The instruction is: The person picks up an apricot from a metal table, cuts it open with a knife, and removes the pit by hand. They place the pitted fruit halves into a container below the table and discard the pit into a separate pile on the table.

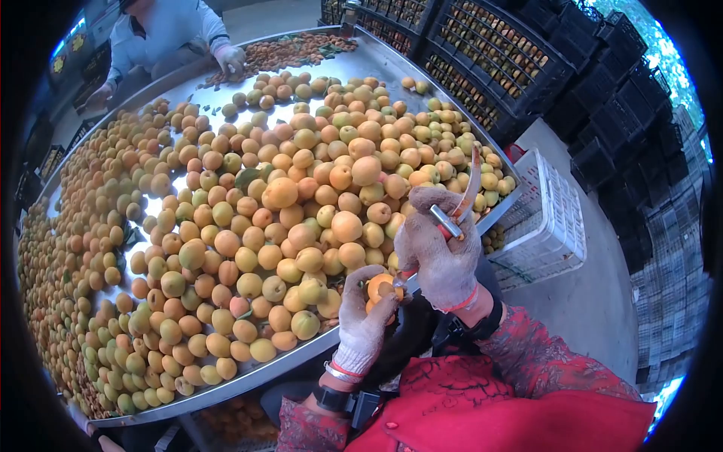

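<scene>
My left hand (363, 313), in a soiled white knit glove, pinches an apricot (382, 286) at the table's near edge. The fruit looks cut, with its orange flesh and a dark brown middle showing between thumb and forefinger. My right hand (444, 252), gloved as well, is closed around a curved knife (473, 184), its blade pointing up and away from the fruit. A shiny metal cylinder (446, 221) also shows at the right fingers. The lower fingertips of that hand are right beside the apricot. Whole apricots (301, 218) lie heaped just beyond both hands.
The metal table (248, 377) has a raised rim. A white plastic crate (553, 226) stands on the floor at right. Black crates of fruit (489, 53) are stacked behind it. Across the table, a person's gloved hand (230, 59) rests by small brown pieces (282, 53).
</scene>
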The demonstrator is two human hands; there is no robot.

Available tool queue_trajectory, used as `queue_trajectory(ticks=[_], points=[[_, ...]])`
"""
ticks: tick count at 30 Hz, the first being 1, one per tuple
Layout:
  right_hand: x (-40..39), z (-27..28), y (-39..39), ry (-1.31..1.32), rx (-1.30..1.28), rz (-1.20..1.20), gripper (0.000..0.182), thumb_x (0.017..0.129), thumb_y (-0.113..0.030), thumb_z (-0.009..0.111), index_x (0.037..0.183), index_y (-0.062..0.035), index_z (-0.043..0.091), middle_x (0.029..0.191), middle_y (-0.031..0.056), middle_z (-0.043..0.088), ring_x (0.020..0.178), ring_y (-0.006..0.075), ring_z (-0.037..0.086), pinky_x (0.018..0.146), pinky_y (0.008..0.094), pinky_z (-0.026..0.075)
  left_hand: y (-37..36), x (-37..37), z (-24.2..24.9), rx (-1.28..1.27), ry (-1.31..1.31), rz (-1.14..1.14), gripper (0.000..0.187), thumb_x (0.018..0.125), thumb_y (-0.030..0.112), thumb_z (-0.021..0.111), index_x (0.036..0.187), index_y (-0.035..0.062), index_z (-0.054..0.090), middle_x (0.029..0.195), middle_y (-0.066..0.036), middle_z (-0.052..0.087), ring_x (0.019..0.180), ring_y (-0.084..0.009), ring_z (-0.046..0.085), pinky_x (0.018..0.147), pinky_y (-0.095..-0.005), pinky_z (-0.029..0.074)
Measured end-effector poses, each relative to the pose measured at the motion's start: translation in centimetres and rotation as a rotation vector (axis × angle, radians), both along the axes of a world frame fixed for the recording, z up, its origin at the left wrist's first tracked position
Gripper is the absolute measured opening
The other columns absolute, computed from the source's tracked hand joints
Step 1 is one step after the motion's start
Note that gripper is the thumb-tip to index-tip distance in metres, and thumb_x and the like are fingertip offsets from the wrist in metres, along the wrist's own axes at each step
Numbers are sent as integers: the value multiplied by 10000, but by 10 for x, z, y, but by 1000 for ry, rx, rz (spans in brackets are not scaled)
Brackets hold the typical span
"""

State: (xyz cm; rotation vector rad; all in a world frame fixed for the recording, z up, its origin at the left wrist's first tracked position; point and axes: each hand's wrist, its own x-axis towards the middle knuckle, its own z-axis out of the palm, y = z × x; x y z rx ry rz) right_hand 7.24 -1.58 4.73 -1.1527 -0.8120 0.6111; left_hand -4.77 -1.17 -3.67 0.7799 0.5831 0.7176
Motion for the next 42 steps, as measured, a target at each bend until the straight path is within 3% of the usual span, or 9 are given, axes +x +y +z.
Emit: queue_trajectory(ticks=[8, 11, 14, 18, 22, 27, 33, 36, 42], points=[[1, -27, -4, -355, 213, 124, 269, 943, 5, 521, 1206, -6, 464, 714, 46, 528, 517, 105, 493, 461, 248, 385, -8, 2, -4, -23, 4, 31, 408, 909, 102, 589, 1294, 24, 480, 1140, -68, 567, 983, -127, 575, 855, -257, 496], [-8, -25, 0, -59, 116, 35, 216, 975, -62, 514, 1185, -27, 480, 616, 38, 498, 443, 128, 449, 435, 285, 365, -13, 2, -5, 77, 5, 72, 401, 927, 63, 589, 1315, 37, 488, 1012, -53, 601, 782, -65, 567, 651, -193, 464], [-7, -18, 0, 249, 7, -59, 157, 935, -84, 620, 1084, -84, 575, 726, -17, 545, 508, 73, 495, 440, 235, 392, -10, 4, -20, 372, 81, 88, 475, 881, 92, 655, 1323, 19, 497, 1044, -87, 633, 862, -130, 599, 790, -276, 509], [8, -28, 8, 483, -49, -162, 65, 935, -146, 626, 889, -130, 584, 523, -33, 431, 356, 107, 372, 364, 287, 283, -9, 3, -12, 590, 197, 74, 504, 825, 126, 718, 1280, 5, 538, 1005, -122, 662, 886, -171, 629, 817, -302, 513], [19, -37, 7, 690, -195, -171, 268, 938, -167, 603, 710, -161, 462, 479, -48, 317, 341, 116, 257, 380, 311, 221, -3, -1, -6, 682, 283, -64, 469, 813, 93, 726, 1236, -10, 554, 973, -87, 660, 885, -137, 617, 843, -283, 504], [23, -51, 3, 862, -285, -120, 314, 946, -178, 582, 679, -168, 418, 485, -62, 263, 357, 112, 214, 396, 307, 195, -1, 1, -14, 731, 256, -52, 448, 801, 148, 738, 1205, 28, 589, 942, -146, 661, 839, -232, 655, 778, -327, 522], [38, -81, -1, 1180, -239, 97, 306, 974, -262, 552, 716, -176, 411, 495, -74, 220, 380, 113, 200, 408, 296, 194, 3, 2, -14, 893, 245, -42, 439, 806, 62, 709, 1222, 22, 573, 989, -95, 659, 901, -164, 620, 839, -302, 499], [42, -87, -3, 1231, -234, 145, 264, 976, -278, 551, 766, -160, 442, 497, -77, 220, 385, 109, 207, 413, 289, 206, 2, 3, -20, 843, 206, -50, 412, 829, 65, 676, 1223, 12, 568, 1069, -98, 650, 943, -209, 641, 852, -312, 502], [50, -68, 2, 898, -89, 18, 232, 968, -296, 575, 827, -123, 515, 499, -79, 234, 382, 96, 207, 423, 285, 220, 3, 6, -22, -34, -46, -30, 311, 983, 209, 490, 1223, 25, 558, 1031, -86, 617, 821, -209, 653, 759, -303, 529]])
